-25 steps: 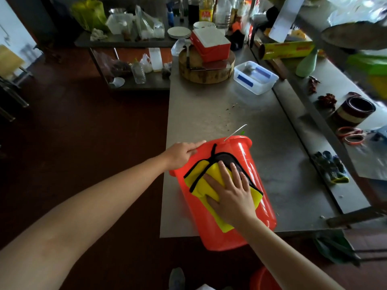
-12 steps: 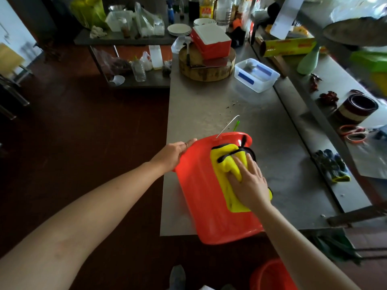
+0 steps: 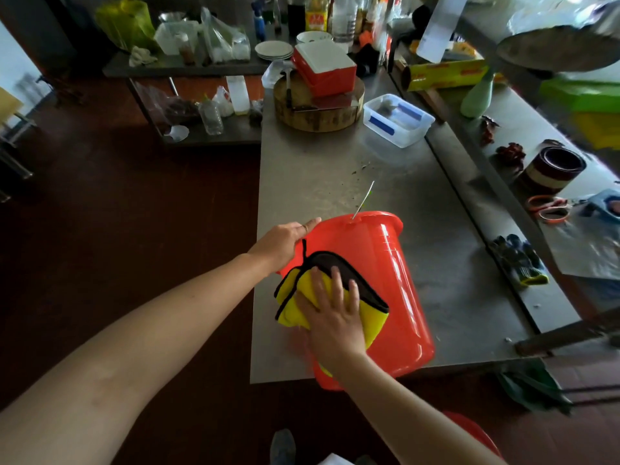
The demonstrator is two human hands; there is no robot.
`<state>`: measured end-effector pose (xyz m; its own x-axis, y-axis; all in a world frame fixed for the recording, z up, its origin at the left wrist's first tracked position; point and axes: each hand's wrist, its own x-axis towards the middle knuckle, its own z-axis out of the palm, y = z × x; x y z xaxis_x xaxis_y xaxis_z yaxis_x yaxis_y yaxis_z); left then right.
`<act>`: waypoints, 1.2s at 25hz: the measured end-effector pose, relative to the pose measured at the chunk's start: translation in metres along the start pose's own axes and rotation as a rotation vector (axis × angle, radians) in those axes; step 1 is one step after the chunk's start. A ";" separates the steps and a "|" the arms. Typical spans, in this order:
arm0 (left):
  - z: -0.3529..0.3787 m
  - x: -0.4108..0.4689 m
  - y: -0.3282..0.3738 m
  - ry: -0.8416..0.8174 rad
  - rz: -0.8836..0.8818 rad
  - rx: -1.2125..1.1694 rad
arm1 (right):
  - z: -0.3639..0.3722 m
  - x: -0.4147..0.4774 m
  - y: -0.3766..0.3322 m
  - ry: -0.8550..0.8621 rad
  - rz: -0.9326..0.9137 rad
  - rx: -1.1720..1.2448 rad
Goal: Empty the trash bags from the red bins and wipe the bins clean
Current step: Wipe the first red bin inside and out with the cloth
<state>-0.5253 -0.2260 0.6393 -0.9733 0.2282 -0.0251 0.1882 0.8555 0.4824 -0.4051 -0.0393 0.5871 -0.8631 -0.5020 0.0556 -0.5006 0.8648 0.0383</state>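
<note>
Two hands: left hand (image 3: 285, 243) grips red bin (image 3: 392, 263) rim, right hand (image 3: 335, 323) presses yellow cloth (image 3: 375, 320), fingers (image 3: 316, 281) flat. Tub (image 3: 389, 134), gloves (image 3: 518, 261) nearby on desk (image 3: 318, 182).

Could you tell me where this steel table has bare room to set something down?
The steel table is barest between the red bin and the chopping block and clear container. A narrower strip runs right of the bin. The far end and the side counter with gloves are crowded.
</note>
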 end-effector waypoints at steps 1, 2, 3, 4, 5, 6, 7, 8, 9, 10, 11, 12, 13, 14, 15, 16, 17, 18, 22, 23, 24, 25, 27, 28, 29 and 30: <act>0.000 0.002 0.001 0.005 0.006 0.007 | 0.001 0.001 -0.002 -0.028 -0.016 -0.013; -0.001 0.002 0.001 0.003 0.008 0.004 | -0.001 0.003 0.001 -0.038 -0.017 -0.002; -0.001 0.004 -0.002 0.009 0.028 0.008 | -0.003 0.004 0.007 -0.032 -0.008 0.021; -0.001 0.005 -0.004 0.014 0.039 -0.010 | -0.006 0.003 0.017 -0.010 0.013 0.045; 0.002 0.006 -0.008 0.015 0.051 -0.013 | -0.010 0.002 0.029 0.017 0.048 0.075; 0.004 0.007 -0.009 0.012 0.025 -0.052 | -0.013 0.000 0.044 0.041 0.097 0.110; 0.005 0.009 -0.011 0.015 -0.039 -0.109 | -0.016 -0.002 0.061 0.057 0.162 0.155; 0.003 0.009 -0.009 0.004 -0.114 -0.198 | -0.017 -0.005 0.077 0.069 0.238 0.213; 0.003 0.009 -0.008 0.007 -0.149 -0.266 | -0.017 -0.009 0.094 0.072 0.326 0.291; 0.003 0.009 -0.005 0.013 -0.136 -0.274 | -0.016 -0.011 0.110 0.061 0.415 0.392; 0.003 0.009 -0.002 0.013 -0.109 -0.239 | -0.016 -0.012 0.123 0.034 0.496 0.512; 0.004 0.009 0.000 0.012 -0.076 -0.191 | -0.015 -0.011 0.134 0.003 0.569 0.626; 0.005 0.012 0.002 0.016 -0.032 -0.123 | -0.015 -0.011 0.141 -0.025 0.625 0.700; 0.006 0.014 0.004 0.018 -0.001 -0.069 | -0.014 -0.011 0.144 -0.042 0.654 0.723; 0.007 0.017 0.005 0.024 0.025 -0.021 | -0.014 -0.011 0.143 -0.048 0.658 0.706; 0.007 0.019 0.009 0.019 0.015 0.000 | -0.015 -0.012 0.137 -0.030 0.643 0.645; 0.007 0.022 0.012 0.010 0.000 0.009 | -0.014 -0.014 0.127 0.000 0.608 0.538; 0.008 0.025 0.014 0.005 -0.002 0.022 | -0.014 -0.017 0.112 0.031 0.548 0.413; 0.007 0.033 0.019 -0.020 0.023 0.088 | 0.000 -0.028 0.045 0.032 0.154 0.068; 0.006 0.035 0.019 -0.025 0.026 0.089 | 0.004 -0.030 0.036 0.017 0.092 0.018; 0.006 0.035 0.019 -0.032 0.026 0.085 | 0.006 -0.030 0.032 0.005 0.061 -0.007; 0.005 0.035 0.018 -0.034 0.024 0.077 | 0.005 -0.030 0.032 0.007 0.049 -0.005; 0.004 0.032 0.016 -0.028 0.037 0.063 | 0.002 -0.032 0.044 0.044 0.067 0.046; 0.005 0.030 0.015 -0.022 0.044 0.055 | -0.001 -0.034 0.053 0.065 0.095 0.077; 0.005 0.028 0.014 -0.014 0.050 0.044 | -0.003 -0.037 0.065 0.085 0.137 0.111; 0.005 0.027 0.014 -0.006 0.052 0.034 | -0.004 -0.040 0.080 0.106 0.191 0.155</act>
<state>-0.5478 -0.2055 0.6408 -0.9613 0.2753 -0.0057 0.2429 0.8576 0.4534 -0.4100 0.0499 0.5918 -0.9353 -0.3199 0.1512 -0.3403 0.9304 -0.1363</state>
